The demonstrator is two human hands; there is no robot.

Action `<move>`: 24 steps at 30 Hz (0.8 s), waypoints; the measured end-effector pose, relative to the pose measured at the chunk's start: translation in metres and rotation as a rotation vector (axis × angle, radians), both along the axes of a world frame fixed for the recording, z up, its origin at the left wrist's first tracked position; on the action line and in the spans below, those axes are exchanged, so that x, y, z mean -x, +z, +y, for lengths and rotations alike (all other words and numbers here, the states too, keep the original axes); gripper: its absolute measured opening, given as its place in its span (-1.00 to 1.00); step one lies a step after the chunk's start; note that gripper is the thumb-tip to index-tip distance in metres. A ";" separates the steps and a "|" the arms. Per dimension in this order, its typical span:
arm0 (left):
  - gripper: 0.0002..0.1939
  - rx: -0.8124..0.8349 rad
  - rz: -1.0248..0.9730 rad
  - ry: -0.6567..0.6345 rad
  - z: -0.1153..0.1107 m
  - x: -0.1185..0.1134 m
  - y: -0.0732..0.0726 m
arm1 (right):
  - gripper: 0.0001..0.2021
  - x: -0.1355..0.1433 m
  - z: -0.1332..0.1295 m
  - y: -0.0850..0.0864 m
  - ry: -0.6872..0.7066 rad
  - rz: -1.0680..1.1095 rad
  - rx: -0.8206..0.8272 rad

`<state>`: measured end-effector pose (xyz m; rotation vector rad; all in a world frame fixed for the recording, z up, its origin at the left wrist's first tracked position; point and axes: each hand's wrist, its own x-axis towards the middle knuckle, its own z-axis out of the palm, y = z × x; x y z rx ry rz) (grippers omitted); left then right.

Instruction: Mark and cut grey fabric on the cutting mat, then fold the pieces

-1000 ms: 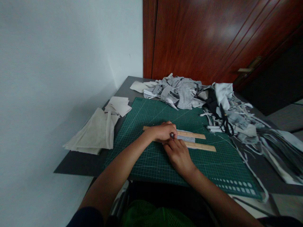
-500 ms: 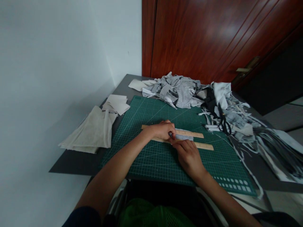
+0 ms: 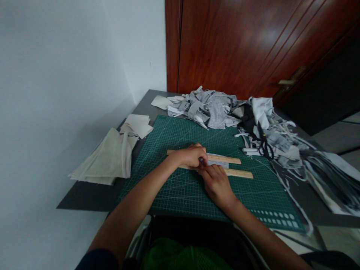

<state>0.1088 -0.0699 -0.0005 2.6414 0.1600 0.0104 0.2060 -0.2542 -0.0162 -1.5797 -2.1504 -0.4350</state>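
Note:
Two wooden rulers, an upper one (image 3: 225, 159) and a lower one (image 3: 239, 173), lie roughly parallel on a green cutting mat (image 3: 180, 195). A piece of grey fabric (image 3: 218, 164) shows between and beneath them. My left hand (image 3: 194, 155) rests over the rulers, its fingers curled together at the fabric; something small and dark shows by the fingertips, too small to name. Close beside it, my right hand (image 3: 216, 183) has its fingers bent and pressed together at the lower ruler. What the fingertips of either hand hold is hidden.
Grey fabric scraps (image 3: 216, 108) are heaped at the mat's back edge. Black scissors (image 3: 264, 142) lie on scraps at the right, near stacked fabric strips (image 3: 332, 180). Folded cream cloth (image 3: 108, 157) and smaller pale pieces (image 3: 136, 125) sit on the dark table (image 3: 87, 197) at left.
My right hand has shifted slightly left along the lower ruler, closer to my left hand. My left hand stays nearly in place. The view has moved slightly.

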 end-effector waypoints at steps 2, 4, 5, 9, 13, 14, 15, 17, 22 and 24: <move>-0.87 -0.010 -0.007 -0.006 0.000 0.000 0.000 | -0.75 0.000 0.002 0.000 0.004 0.008 0.013; -0.88 -0.020 -0.015 -0.014 0.000 0.000 0.000 | -0.72 0.001 0.004 0.000 0.012 0.018 0.023; -0.88 -0.021 -0.017 -0.017 0.000 0.001 0.001 | -0.71 0.001 0.004 0.000 0.014 0.021 0.023; -0.85 -0.019 -0.007 -0.015 0.000 0.001 0.001 | -0.71 0.002 0.006 0.000 0.014 0.008 0.011; -0.84 -0.032 -0.005 -0.009 0.000 0.001 0.000 | -0.74 0.003 0.007 0.000 0.055 -0.045 -0.026; -0.84 -0.033 -0.008 -0.007 0.000 0.001 0.000 | -0.76 0.003 0.007 0.000 0.064 -0.066 -0.037; -0.84 -0.032 -0.014 -0.005 0.000 0.001 -0.001 | -0.78 0.003 0.007 0.001 0.068 -0.092 -0.039; -0.84 -0.026 -0.023 -0.002 0.000 0.001 -0.001 | -0.82 0.002 0.008 0.002 0.067 -0.149 -0.024; -0.85 -0.001 0.003 0.001 0.001 0.001 -0.001 | -0.81 0.002 0.008 0.006 0.075 -0.259 -0.014; -0.82 -0.003 0.013 0.001 0.002 0.001 -0.001 | -0.81 0.002 0.007 0.006 0.079 -0.272 -0.034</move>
